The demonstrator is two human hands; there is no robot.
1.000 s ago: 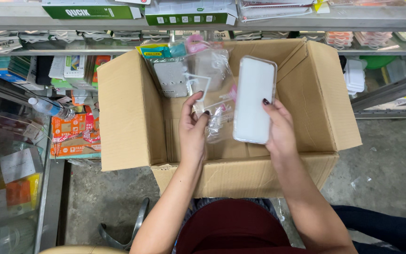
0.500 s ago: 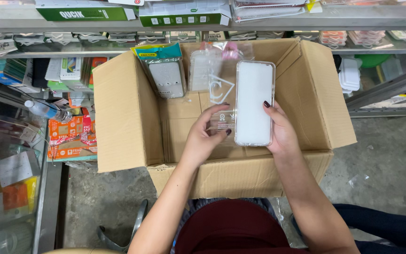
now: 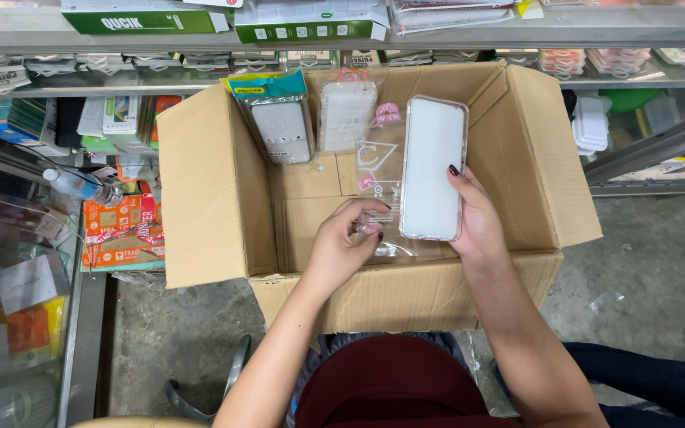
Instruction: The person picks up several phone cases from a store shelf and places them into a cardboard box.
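Over cardboard box (image 3: 216,182) — right hand (image 3: 477,226) raises phone case (image 3: 434,168) upright.

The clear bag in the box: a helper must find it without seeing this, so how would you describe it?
Start at the open cardboard box in front of the person. Over its floor, the left hand pinches a clear bag, just left of the white phone case in the right hand. Unlike the packaged cases leaning on the far wall, it is flat and see-through, with pink marks.
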